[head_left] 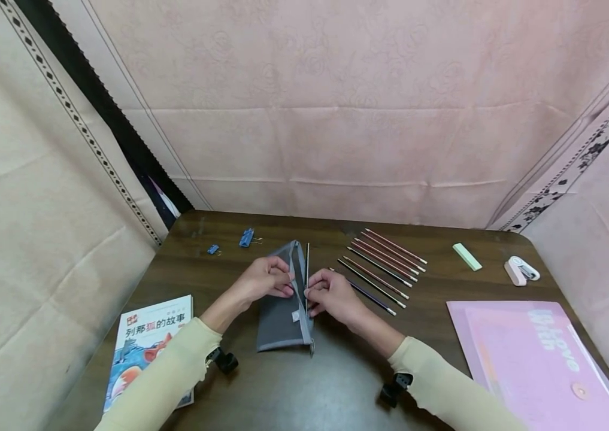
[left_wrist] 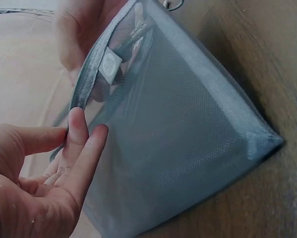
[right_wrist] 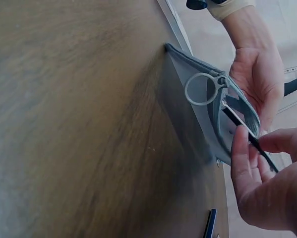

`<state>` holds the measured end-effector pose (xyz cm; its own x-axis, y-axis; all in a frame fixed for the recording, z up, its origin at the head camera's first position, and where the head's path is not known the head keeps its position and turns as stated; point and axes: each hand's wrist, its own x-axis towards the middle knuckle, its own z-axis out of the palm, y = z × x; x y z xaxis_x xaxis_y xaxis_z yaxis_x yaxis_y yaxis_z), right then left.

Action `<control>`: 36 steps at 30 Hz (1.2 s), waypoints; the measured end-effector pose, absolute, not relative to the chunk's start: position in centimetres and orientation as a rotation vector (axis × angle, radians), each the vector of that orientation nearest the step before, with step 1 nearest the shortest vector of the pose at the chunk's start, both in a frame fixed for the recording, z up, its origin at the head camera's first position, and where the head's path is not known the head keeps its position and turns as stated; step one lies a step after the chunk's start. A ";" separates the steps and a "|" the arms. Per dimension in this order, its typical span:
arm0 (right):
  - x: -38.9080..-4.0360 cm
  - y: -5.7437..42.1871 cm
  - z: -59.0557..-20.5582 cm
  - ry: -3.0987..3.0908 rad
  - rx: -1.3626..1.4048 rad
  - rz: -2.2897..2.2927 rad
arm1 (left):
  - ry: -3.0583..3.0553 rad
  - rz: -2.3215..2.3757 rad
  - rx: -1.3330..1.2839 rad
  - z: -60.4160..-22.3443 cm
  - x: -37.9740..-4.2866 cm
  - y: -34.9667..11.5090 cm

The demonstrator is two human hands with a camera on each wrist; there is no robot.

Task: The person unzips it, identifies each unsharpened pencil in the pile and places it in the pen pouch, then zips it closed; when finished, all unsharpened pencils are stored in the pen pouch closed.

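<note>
Toward the brown wooden desk's far edge, the right hand is pinching a slim dark pencil lengthwise along the mouth of the grey mesh pouch; the left hand is gripping its rim.

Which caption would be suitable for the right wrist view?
Right hand holds a slim dark pencil at an open grey mesh pouch.
</note>
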<state>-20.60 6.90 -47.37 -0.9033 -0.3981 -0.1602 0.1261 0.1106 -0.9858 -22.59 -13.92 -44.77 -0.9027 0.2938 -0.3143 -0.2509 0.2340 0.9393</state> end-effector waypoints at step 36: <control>-26.5 15.5 -45.9 2.564 -0.298 -1.738 | 2.106 1.759 0.081 -44.9 -22.1 -13.7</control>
<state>-26.50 15.52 -45.89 -0.9812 -0.1744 0.0830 -0.1417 0.3580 -0.9229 -22.15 -13.68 -44.95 -0.9208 0.2907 -0.2602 -0.2042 0.2091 0.9563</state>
